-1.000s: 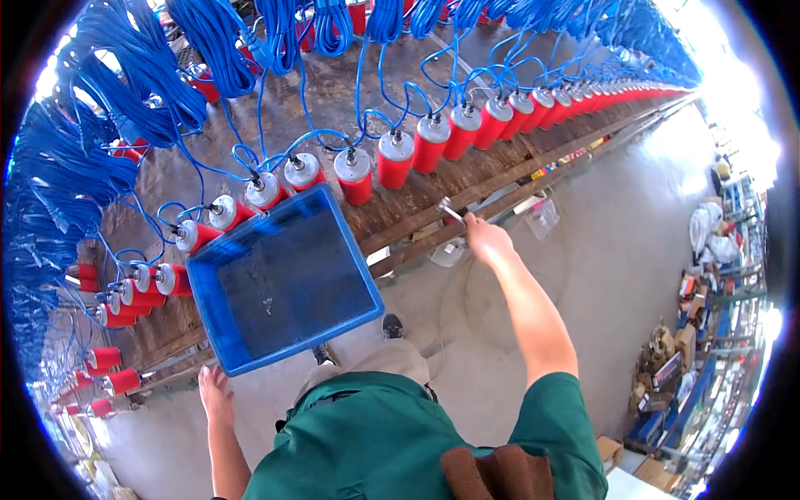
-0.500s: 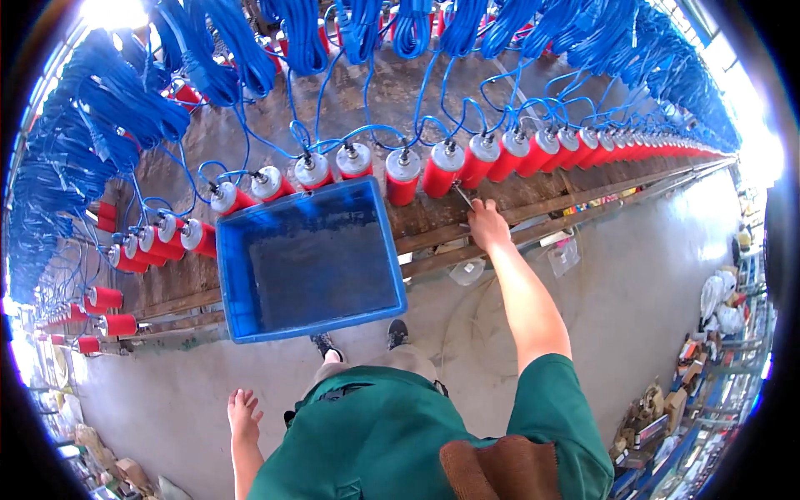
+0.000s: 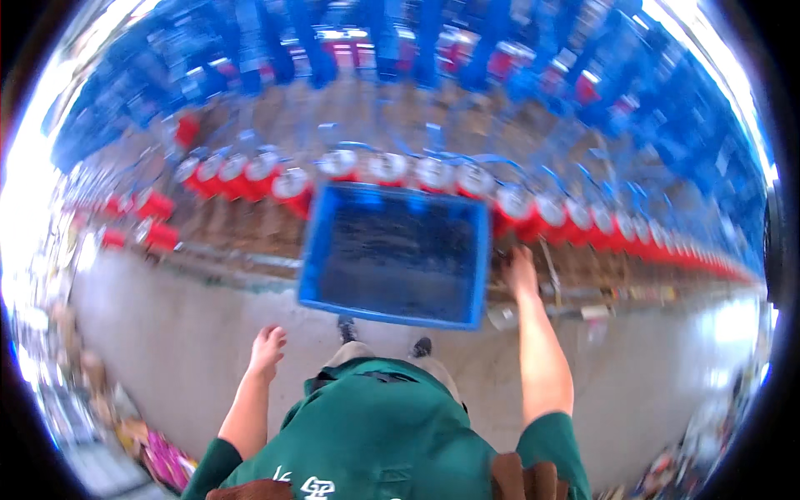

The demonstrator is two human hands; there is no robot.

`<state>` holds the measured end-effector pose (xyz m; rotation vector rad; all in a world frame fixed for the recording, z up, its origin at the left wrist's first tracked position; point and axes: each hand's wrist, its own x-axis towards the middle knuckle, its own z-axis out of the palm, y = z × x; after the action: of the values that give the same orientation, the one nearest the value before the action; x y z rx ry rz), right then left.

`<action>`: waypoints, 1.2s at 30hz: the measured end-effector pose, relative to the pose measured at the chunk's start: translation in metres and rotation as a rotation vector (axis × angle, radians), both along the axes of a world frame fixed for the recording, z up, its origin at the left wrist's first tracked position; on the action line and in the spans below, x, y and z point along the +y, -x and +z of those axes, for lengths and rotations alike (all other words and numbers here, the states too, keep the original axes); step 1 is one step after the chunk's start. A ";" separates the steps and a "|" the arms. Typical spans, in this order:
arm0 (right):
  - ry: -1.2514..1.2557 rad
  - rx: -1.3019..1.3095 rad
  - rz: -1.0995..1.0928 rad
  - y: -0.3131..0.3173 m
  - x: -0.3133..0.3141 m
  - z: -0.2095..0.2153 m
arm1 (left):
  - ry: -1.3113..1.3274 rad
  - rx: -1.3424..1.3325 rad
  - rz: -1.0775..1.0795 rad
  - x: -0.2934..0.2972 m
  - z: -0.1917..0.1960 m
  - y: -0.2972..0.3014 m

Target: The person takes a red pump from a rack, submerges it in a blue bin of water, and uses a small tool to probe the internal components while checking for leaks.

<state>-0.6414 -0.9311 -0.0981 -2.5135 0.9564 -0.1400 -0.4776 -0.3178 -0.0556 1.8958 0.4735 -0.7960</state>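
A blue plastic bin (image 3: 392, 318) sits on the front of the wooden workbench, its near end jutting past the edge. Just off its right side is my right hand (image 3: 521, 271), low over the bench edge. Motion smears its fingers, so what they hold, if anything, is unclear. A thin light rod (image 3: 551, 268) shows just right of that hand. Red cylinders with silver tops (image 3: 513, 204) stand in a row behind the bin and hand. My left hand (image 3: 268, 350) hangs in the air left of my body, fingers loosely bent and apart, holding nothing.
Bundles of blue cable (image 3: 700, 125) hang above the bench, with thin leads running down to the cylinders. A grey floor (image 3: 150, 325) lies between me and the bench. Boxes and bags (image 3: 92, 367) crowd the left rim of the view, blurred.
The whole view has swung and blurred, and the bin now appears farther right. My right hand has left the cylinder's base for a place beside the bin. My left hand has risen.
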 end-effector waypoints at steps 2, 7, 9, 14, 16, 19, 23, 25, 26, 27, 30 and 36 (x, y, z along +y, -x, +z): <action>0.101 -0.174 0.080 -0.009 -0.001 -0.013 | -0.035 -0.010 0.017 0.007 -0.002 0.000; 0.111 -0.050 0.092 -0.001 -0.005 -0.027 | -0.047 -0.072 0.228 0.054 -0.019 0.024; 0.152 -0.029 0.174 0.014 -0.016 -0.031 | -0.073 -0.069 0.250 0.086 -0.050 0.041; 0.335 -0.198 -0.110 0.079 -0.003 -0.042 | -0.337 -0.021 0.310 0.173 -0.111 0.113; 0.177 -0.391 -0.252 0.108 -0.002 -0.072 | -0.476 0.070 0.309 0.209 -0.135 0.155; -0.234 -0.131 -0.320 0.221 -0.039 -0.120 | -0.489 0.258 0.230 0.217 -0.176 0.189; -0.425 0.482 -0.004 0.104 0.128 -0.137 | -0.482 0.342 0.343 0.223 -0.160 0.220; -0.430 0.560 0.184 0.061 0.172 -0.128 | -0.458 0.311 0.425 0.209 -0.151 0.216; -0.442 0.587 0.267 0.045 0.188 -0.130 | -0.422 0.263 0.495 0.204 -0.146 0.218; -0.456 0.617 0.361 0.028 0.200 -0.133 | -0.397 0.217 0.577 0.200 -0.144 0.237; -0.460 0.679 0.539 0.000 0.218 -0.139 | -0.333 0.180 0.774 0.188 -0.145 0.294; -0.377 0.778 0.771 -0.042 0.233 -0.142 | -0.437 0.496 0.929 0.149 -0.113 0.459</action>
<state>-0.5994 -0.6982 -0.2403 -2.3722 0.1347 1.1901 -0.9368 -0.1686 -0.1691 1.5458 1.7899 -0.5243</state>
